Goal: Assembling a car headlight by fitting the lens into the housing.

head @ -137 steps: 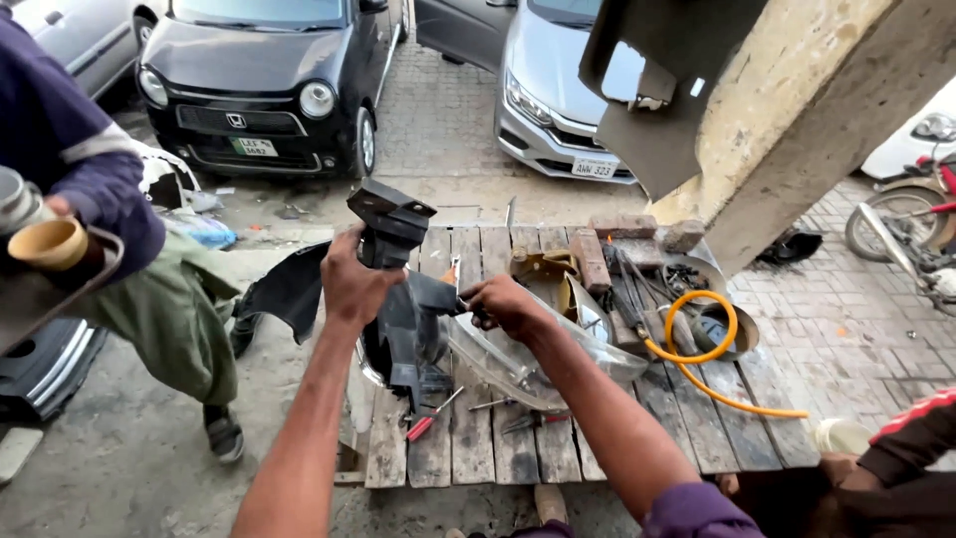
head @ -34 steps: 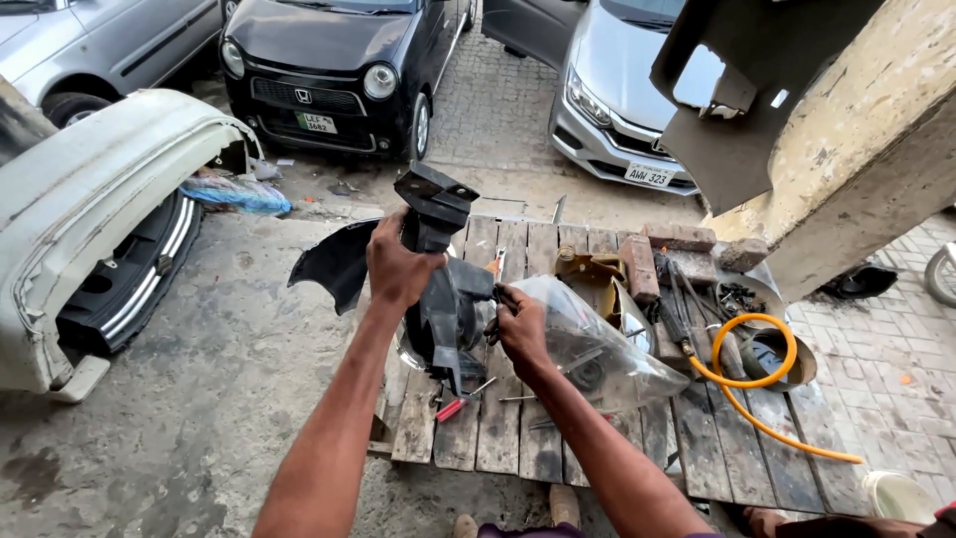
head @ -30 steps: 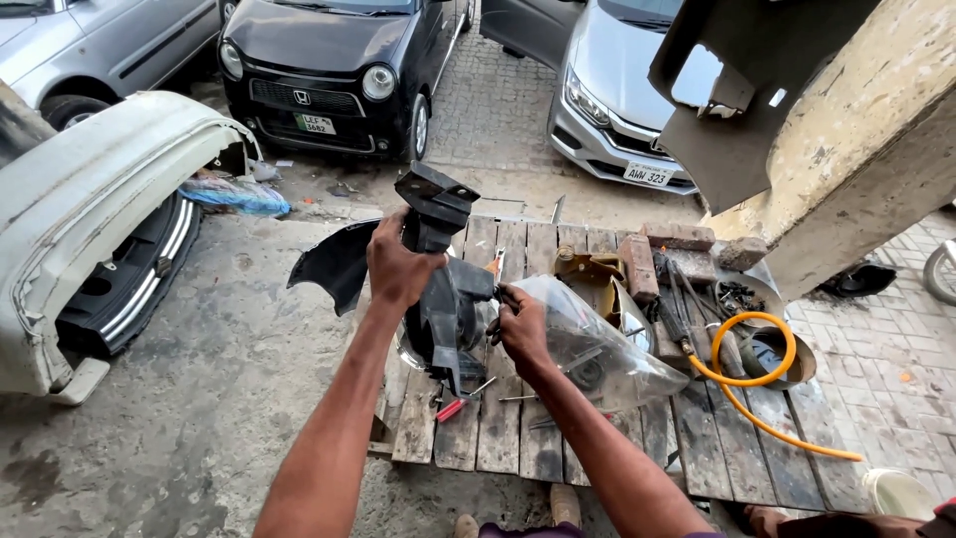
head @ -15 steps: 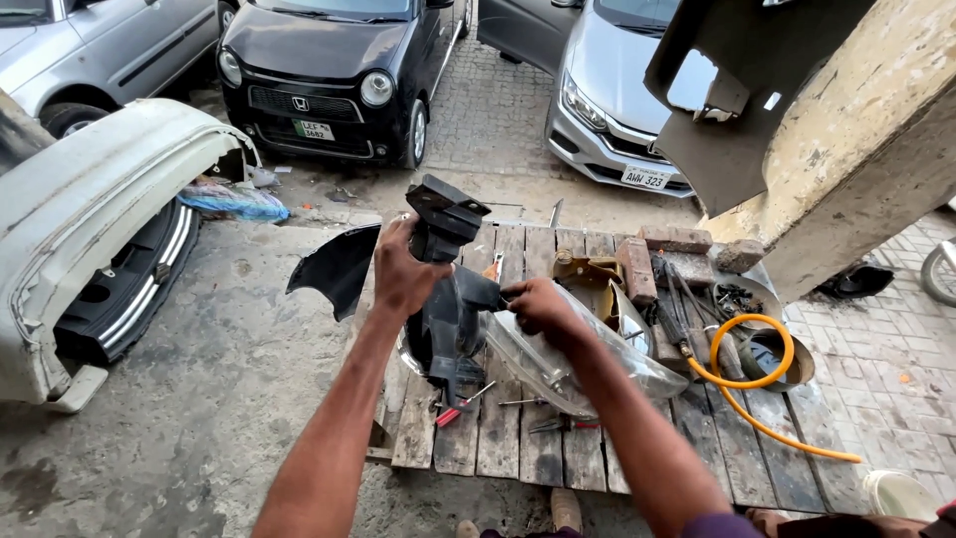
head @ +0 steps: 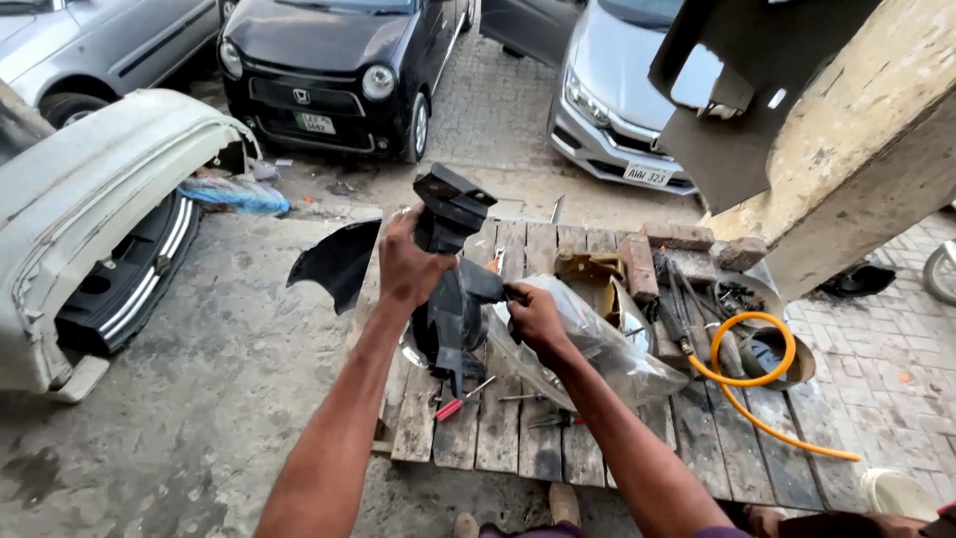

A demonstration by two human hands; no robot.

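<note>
Black plastic car part (head: 450, 269): standing near centre frame above the wooden pallet (head: 518, 438), upper boxy end pointing toward 12 o'clock, lower end tapering down toward 6 o'clock.

Left hand (head: 406, 264): gripping the part's upper section from the 9 o'clock side, fingers wrapping around it, forearm running down toward 7 o'clock.

Right hand (head: 536, 321): clenching at the part's 3 o'clock edge, apparently pinching a small projection; exact contact hard to make out, knuckles hiding it. Forearm running down toward 5 o'clock.

Clear plastic sheet (head: 607, 349): lying crumpled on the pallet just at 3 o'clock of the right hand, touching it.

Red-handled screwdriver (head: 456, 403): lying on the pallet slats at 6 o'clock of the part.

Black fender liner piece (head: 339, 261): sticking out past the pallet's edge at 9 o'clock of the left hand.

Orange hose (head: 757, 384): looping at 3 o'clock on the pallet, trailing toward 4 o'clock, beside assorted metal tools and bricks (head: 677, 244).

White car bumper (head: 90, 219): resting on the ground at 9 o'clock, well apart from the hands.

Black car (head: 339, 60) and silver car (head: 607, 100): parking at 11 and 1 o'clock.

Concrete pillar (head: 866, 139): leaning in at 2 o'clock.
</note>
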